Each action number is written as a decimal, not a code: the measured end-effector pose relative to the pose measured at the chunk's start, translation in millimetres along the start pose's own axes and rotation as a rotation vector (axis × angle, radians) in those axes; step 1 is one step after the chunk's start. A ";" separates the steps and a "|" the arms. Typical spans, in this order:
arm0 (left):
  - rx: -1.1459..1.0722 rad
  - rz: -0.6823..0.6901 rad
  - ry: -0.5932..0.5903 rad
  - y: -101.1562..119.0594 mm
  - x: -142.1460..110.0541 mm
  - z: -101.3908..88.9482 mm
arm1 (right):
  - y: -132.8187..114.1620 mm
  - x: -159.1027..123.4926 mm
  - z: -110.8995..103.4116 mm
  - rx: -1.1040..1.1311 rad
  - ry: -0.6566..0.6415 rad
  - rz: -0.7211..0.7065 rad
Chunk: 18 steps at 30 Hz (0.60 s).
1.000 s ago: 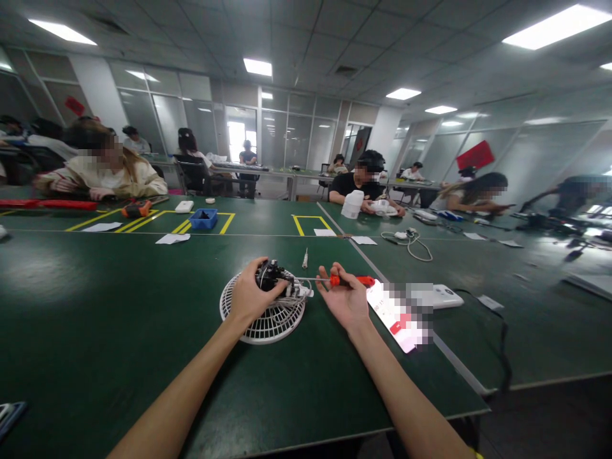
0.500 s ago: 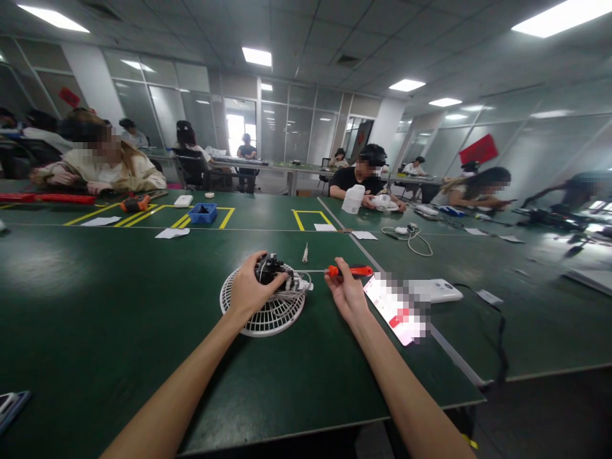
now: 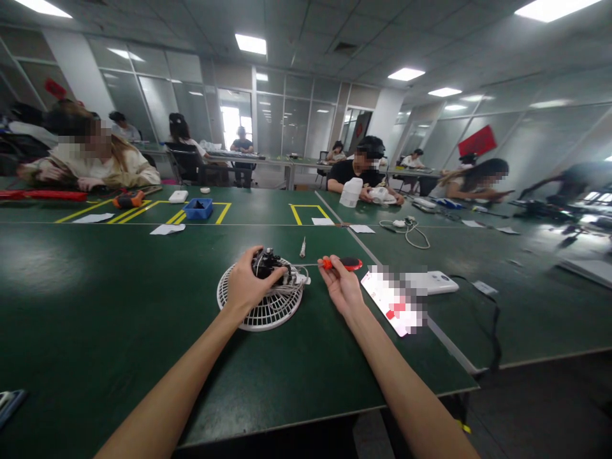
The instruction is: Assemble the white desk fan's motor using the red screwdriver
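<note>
My left hand (image 3: 246,280) is wrapped round a black fan motor (image 3: 268,262), which rests on a round white fan grille (image 3: 268,317) lying on the green table. White wires (image 3: 289,288) are bunched beside the motor. Between the fingers of my right hand (image 3: 342,284) is a red and black screwdriver (image 3: 352,263), held level. Its shaft runs left to the motor's right side; the exact point where the tip meets it is too small to tell. A small pale pointed piece (image 3: 303,247) lies on the table just beyond the shaft.
Right of my right hand lies a lit phone (image 3: 389,303), with a white device (image 3: 435,282) behind it. Farther off are a blue bin (image 3: 198,208), an orange and black tool (image 3: 129,199) and a coiled cable (image 3: 415,233). Co-workers sit across the table.
My right hand's fingers, more spread at first, have closed round the screwdriver's handle and turned it. My left hand keeps its hold on the motor. The view has tilted slightly.
</note>
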State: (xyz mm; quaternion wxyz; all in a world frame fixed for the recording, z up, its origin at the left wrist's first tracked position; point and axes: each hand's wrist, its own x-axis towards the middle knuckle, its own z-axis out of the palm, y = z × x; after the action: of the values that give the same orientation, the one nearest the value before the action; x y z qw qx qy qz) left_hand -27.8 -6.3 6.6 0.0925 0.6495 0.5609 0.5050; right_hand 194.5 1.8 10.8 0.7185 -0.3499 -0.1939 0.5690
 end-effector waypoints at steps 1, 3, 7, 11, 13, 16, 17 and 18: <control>0.001 -0.002 -0.001 0.7 -0.2 0.0 | 2.7 -0.7 0.4 -0.013 0.033 -0.021; 0.001 -0.013 -0.001 2.0 -0.4 0.1 | 7.9 -2.4 1.5 -0.036 0.100 -0.072; -0.015 -0.031 0.006 3.6 -0.5 0.2 | 12.8 -5.8 4.0 -0.060 0.152 -0.126; -0.005 -0.024 0.007 3.1 -0.3 -0.3 | 10.1 -8.2 5.6 -0.049 0.152 -0.109; 0.003 -0.016 0.008 2.6 -0.6 -0.6 | 8.1 -8.9 6.0 -0.037 0.151 -0.101; 0.005 -0.003 0.008 2.5 -1.0 -1.0 | 5.5 -8.1 5.7 -0.019 0.154 -0.102; 0.006 -0.001 0.008 2.8 -1.1 -1.2 | 4.7 -7.2 5.1 -0.018 0.158 -0.103; 0.009 0.001 0.006 3.2 -1.1 -1.4 | 3.9 -5.8 4.2 -0.022 0.165 -0.103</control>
State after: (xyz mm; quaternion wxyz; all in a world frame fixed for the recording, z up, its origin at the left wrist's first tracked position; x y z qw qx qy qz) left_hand -26.6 -8.9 8.9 0.0874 0.6487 0.5630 0.5046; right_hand 187.4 -2.2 11.5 0.7563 -0.3928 -0.1580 0.4987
